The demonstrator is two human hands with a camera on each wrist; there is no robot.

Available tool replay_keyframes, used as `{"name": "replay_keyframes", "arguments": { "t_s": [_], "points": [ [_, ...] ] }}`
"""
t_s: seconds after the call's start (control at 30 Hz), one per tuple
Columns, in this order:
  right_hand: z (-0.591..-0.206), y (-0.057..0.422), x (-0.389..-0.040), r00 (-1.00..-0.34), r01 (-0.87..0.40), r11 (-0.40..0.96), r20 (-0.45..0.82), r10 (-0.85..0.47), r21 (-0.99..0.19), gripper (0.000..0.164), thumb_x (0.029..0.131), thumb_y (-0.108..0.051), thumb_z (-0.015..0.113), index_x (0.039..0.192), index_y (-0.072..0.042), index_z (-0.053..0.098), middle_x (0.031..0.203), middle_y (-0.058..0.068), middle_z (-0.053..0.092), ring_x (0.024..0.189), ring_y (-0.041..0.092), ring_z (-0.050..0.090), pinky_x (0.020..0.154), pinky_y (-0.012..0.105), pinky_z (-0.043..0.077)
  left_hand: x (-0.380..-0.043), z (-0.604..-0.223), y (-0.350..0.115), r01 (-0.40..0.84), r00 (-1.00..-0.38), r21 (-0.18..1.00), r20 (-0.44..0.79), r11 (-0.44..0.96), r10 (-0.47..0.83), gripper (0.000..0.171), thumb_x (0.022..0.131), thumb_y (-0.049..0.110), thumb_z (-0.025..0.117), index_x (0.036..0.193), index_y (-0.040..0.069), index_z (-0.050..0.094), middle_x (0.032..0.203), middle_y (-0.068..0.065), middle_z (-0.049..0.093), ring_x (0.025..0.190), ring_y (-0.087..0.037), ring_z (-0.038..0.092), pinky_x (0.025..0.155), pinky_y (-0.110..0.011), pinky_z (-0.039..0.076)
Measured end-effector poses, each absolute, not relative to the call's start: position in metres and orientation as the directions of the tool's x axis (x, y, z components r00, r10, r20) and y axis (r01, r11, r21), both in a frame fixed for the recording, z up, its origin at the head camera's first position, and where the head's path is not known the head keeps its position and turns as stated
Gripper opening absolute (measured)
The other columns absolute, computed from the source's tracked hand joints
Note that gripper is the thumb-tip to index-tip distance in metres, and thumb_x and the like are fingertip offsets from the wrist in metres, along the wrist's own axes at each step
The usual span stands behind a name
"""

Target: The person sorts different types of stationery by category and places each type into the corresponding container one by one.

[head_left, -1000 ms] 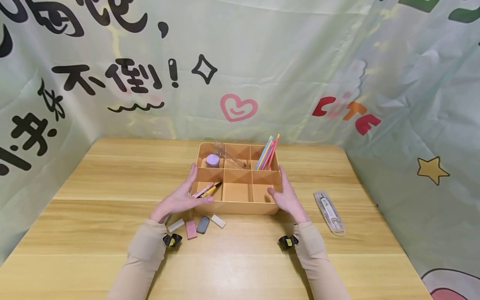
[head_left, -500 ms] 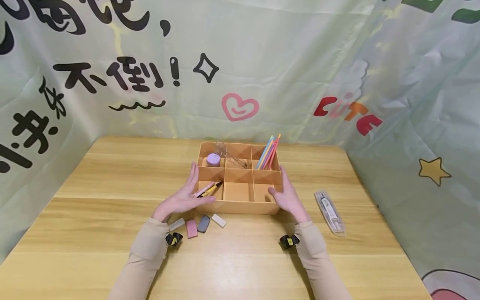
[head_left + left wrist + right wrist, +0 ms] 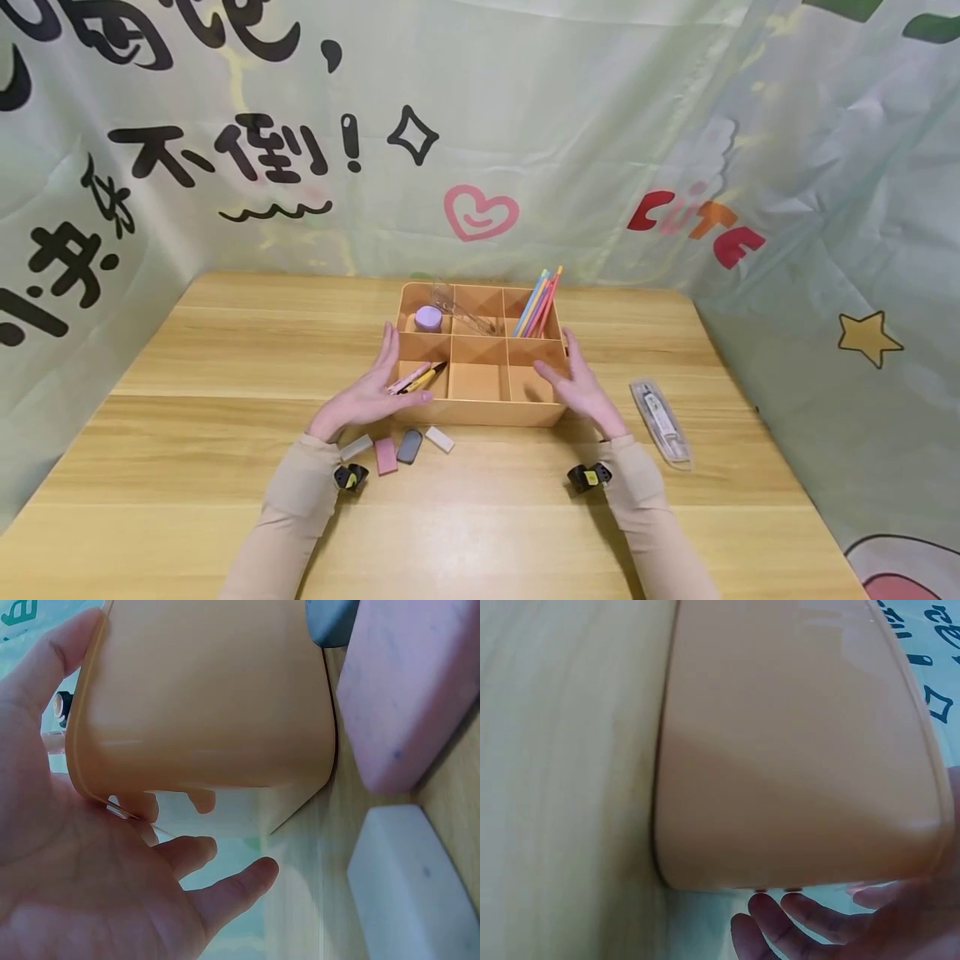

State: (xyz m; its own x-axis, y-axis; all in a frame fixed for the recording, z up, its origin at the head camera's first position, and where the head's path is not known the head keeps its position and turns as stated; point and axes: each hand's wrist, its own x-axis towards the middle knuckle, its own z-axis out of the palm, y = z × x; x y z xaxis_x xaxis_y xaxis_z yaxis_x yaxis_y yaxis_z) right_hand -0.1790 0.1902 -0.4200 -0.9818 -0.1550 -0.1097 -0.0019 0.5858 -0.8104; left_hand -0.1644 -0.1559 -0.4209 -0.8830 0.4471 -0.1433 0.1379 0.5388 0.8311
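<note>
An orange organizer box (image 3: 480,412) with several compartments stands on the table, its inside visible in the head view. My left hand (image 3: 367,396) is spread at its left front corner, thumb at the front rim and fingers along the left side. In the left wrist view the thumb tip (image 3: 82,634) meets the rim. My right hand (image 3: 585,392) lies at the right front corner, fingers extended beside the right wall and thumb over the front right compartment. Pens (image 3: 420,379) lie front left; a purple-lidded jar (image 3: 428,318) and colored sticks (image 3: 536,307) stand at the back.
Loose erasers lie before the box: a pink one (image 3: 386,457), a grey one (image 3: 409,447) and white ones (image 3: 440,439). A clear plastic case (image 3: 662,423) lies to the right. A clear item (image 3: 465,312) leans across back compartments. A printed cloth (image 3: 600,125) hangs behind the table (image 3: 225,367).
My right hand has shifted slightly right, its thumb lifting off toward the compartment's middle and its fingers loosening from the wall. The left hand and the box look nearly unmoved.
</note>
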Motion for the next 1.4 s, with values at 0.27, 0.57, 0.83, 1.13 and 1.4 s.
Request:
{"name": "replay_keyframes", "arguments": {
  "t_s": [0.27, 0.57, 0.83, 1.13, 1.4],
  "points": [
    [-0.404, 0.209, -0.175, -0.984, 0.02, 0.562, -0.115, -0.133, -0.827, 0.076, 0.107, -0.036, 0.045, 0.162, -0.006, 0.002, 0.156, 0.033, 0.03, 0.129, 0.048, 0.045, 0.106, 0.058, 0.043, -0.165, -0.421, -0.155, 0.133, -0.881, 0.842, -0.141, 0.523, 0.451, 0.122, 0.091, 0.053, 0.069, 0.155, 0.02, -0.03, 0.159, 0.003, -0.042, 0.155, -0.04, -0.013, 0.122, -0.065, 0.008],
    [-0.382, 0.258, -0.178, -0.949, 0.07, 0.614, -0.241, -0.202, -0.787, 0.082, 0.105, -0.043, 0.048, 0.162, -0.005, 0.003, 0.16, 0.037, 0.016, 0.141, 0.055, 0.031, 0.111, 0.066, 0.037, -0.164, -0.422, -0.155, 0.119, -0.884, 0.844, -0.15, 0.523, 0.443, 0.123, 0.09, 0.052, 0.07, 0.153, 0.024, -0.031, 0.158, 0.005, -0.043, 0.156, -0.038, -0.014, 0.124, -0.062, 0.006],
    [-0.374, 0.298, -0.183, -0.943, -0.017, 0.815, -0.262, -0.206, -0.579, 0.078, 0.104, -0.038, 0.05, 0.156, 0.009, 0.015, 0.151, 0.045, 0.026, 0.135, 0.06, 0.033, 0.107, 0.068, 0.037, -0.164, -0.422, -0.156, 0.125, -0.879, 0.85, -0.144, 0.512, 0.454, 0.122, 0.091, 0.05, 0.07, 0.153, 0.024, -0.032, 0.158, 0.005, -0.044, 0.155, -0.039, -0.015, 0.123, -0.065, 0.006],
    [-0.381, 0.321, -0.182, -0.925, -0.05, 0.924, -0.331, -0.186, -0.379, 0.076, 0.099, -0.033, 0.061, 0.147, 0.014, 0.027, 0.144, 0.049, 0.033, 0.127, 0.064, 0.04, 0.102, 0.07, 0.041, -0.164, -0.422, -0.156, 0.129, -0.884, 0.85, -0.135, 0.511, 0.448, 0.123, 0.09, 0.052, 0.07, 0.154, 0.021, -0.031, 0.16, 0.0, -0.042, 0.155, -0.04, -0.013, 0.123, -0.063, 0.007],
    [-0.391, 0.324, -0.18, -0.891, -0.018, 0.945, -0.423, -0.164, -0.327, 0.074, 0.092, -0.032, 0.07, 0.142, 0.006, 0.031, 0.137, 0.051, 0.033, 0.123, 0.065, 0.041, 0.095, 0.07, 0.043, -0.164, -0.423, -0.155, 0.128, -0.885, 0.856, -0.129, 0.5, 0.448, 0.124, 0.09, 0.05, 0.071, 0.155, 0.019, -0.03, 0.161, -0.004, -0.04, 0.155, -0.039, -0.014, 0.123, -0.064, 0.006]
  ]
}}
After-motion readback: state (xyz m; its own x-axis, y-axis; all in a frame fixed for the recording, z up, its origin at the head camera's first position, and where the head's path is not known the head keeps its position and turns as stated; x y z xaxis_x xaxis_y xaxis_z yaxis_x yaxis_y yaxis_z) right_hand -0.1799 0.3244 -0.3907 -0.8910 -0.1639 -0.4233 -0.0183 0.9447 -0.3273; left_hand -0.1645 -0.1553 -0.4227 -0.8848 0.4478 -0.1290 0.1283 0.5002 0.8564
